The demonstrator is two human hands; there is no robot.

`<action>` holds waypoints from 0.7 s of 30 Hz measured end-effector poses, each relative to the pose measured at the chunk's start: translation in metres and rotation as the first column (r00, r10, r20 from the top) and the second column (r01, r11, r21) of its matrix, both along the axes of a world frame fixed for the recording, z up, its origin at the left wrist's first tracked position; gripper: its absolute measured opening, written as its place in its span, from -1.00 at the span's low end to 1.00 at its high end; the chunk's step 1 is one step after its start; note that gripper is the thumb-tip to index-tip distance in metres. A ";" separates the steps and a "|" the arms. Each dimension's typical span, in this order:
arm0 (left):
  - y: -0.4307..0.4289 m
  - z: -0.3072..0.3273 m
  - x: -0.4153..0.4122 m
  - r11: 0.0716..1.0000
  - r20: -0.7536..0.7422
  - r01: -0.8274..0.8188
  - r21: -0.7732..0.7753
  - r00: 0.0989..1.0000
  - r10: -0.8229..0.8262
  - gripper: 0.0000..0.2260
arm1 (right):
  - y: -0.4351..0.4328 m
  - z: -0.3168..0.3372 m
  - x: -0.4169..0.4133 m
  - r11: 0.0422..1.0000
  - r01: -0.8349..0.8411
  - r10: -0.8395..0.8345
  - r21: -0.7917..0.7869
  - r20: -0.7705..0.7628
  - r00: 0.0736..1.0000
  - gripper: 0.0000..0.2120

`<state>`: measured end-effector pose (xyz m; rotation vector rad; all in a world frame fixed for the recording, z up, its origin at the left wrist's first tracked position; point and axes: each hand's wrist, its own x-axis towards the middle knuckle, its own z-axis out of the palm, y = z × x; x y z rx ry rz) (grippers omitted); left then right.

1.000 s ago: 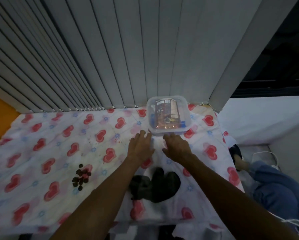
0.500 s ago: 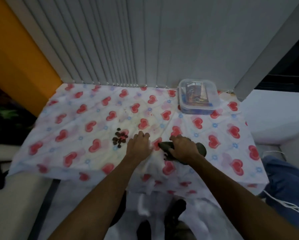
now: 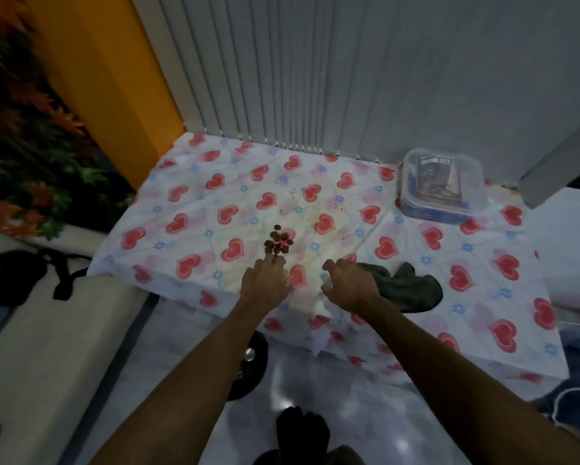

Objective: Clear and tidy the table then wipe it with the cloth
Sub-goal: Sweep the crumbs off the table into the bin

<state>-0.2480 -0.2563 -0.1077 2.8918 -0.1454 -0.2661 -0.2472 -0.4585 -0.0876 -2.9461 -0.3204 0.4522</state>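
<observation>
A table [image 3: 188, 209] covered by a white cloth with red hearts fills the middle. A small heap of dark brown crumbs [image 3: 278, 243] lies near its centre. My left hand [image 3: 265, 280] rests flat on the table, fingers spread, fingertips just touching the crumbs. My right hand [image 3: 349, 283] hovers beside it with fingers curled apart, holding nothing. A dark green wiping cloth [image 3: 412, 290] lies crumpled just right of that hand, touching its edge. A clear lidded plastic box [image 3: 441, 186] with items inside stands at the back right corner.
Grey vertical blinds [image 3: 315, 78] hang behind the table, an orange wall [image 3: 97, 78] and leafy plants [image 3: 20, 129] to the left. A beige bench [image 3: 47, 347] with a black bag [image 3: 10, 276] sits at the left. My feet and a dark round object [image 3: 251, 364] are on the shiny floor.
Both hands drew back from the plastic box towards the table's front. The right hand went onto the dark cloth, then came off it to the left. The view swung left.
</observation>
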 end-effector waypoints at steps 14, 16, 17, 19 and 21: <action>-0.005 0.001 -0.020 0.999 -0.011 -0.032 -0.006 0.999 0.032 -0.52 | 0.003 -0.009 -0.010 0.997 -0.027 0.027 0.065 0.008 1.000 -0.58; -0.002 -0.001 -0.025 0.999 -0.021 -0.035 0.004 0.999 0.035 -0.50 | 0.000 -0.012 -0.009 0.996 -0.014 0.015 0.089 -0.010 1.000 -0.58; 0.001 -0.002 -0.026 0.999 -0.037 -0.043 0.003 0.998 0.043 -0.50 | -0.003 -0.014 -0.007 0.995 0.001 0.001 0.104 -0.023 1.000 -0.58; 0.006 -0.006 -0.031 0.997 -0.060 -0.071 -0.003 0.996 0.071 -0.49 | -0.012 -0.017 -0.004 0.993 0.035 -0.033 0.112 -0.022 0.999 -0.57; 0.011 -0.008 -0.035 0.996 -0.071 -0.094 -0.006 0.993 0.093 -0.50 | -0.022 -0.019 -0.002 0.993 0.062 -0.063 0.101 0.007 0.998 -0.58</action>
